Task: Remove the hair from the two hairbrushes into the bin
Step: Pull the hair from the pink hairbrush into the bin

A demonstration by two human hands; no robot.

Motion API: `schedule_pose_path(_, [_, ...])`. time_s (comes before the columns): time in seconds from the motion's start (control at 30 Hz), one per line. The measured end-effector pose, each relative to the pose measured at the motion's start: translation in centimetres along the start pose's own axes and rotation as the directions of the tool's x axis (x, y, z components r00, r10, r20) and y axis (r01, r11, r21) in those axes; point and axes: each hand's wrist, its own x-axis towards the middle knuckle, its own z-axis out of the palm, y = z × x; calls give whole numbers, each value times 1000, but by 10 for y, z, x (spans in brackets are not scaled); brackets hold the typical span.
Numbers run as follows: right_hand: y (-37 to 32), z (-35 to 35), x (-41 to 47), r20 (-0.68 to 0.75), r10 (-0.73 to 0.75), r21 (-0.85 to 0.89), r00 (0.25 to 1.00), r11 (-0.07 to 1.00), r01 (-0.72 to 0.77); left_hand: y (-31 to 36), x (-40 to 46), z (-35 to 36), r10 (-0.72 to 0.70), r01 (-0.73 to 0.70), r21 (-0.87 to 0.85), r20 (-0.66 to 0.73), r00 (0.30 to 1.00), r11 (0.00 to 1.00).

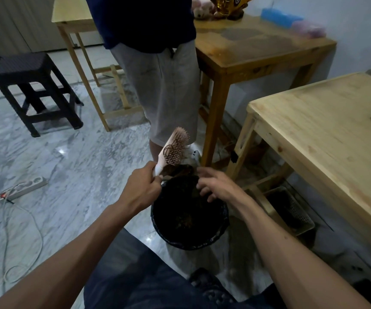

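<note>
The left hand (143, 188) is closed around the handle of a pink hairbrush (173, 150), which tilts up and away over the far rim of the black bin (190, 221) on the marble floor. A loop of brown hair (169, 150) clings to the bristles. The right hand (215, 186) hovers over the bin's mouth, fingers spread and curled downward (whether any dark strands are pinched under them, I cannot tell). A dark clump (177, 170) sits between the two hands.
</note>
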Motion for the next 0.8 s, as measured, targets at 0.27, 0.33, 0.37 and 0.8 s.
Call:
schedule_pose_path(0.27, [-15, 17, 9, -173, -121, 292, 977, 941, 168, 5, -5, 7, 64, -70, 57, 104, 993, 996])
schedule_pose_path(0.33, [-10, 15, 9, -201, -110, 261, 973, 952, 161, 4, -6, 6, 65, -72, 70, 95, 993, 995])
schedule_pose_path(0.37, [-9, 14, 8, -192, -114, 237, 975, 958, 158, 3, -6, 6, 65, -72, 74, 90, 994, 995])
schedule_pose_path(0.8, [18, 0, -10, -178, -94, 4, 979, 995, 96, -7, -10, -9, -233, 196, -275, -106, 967, 941])
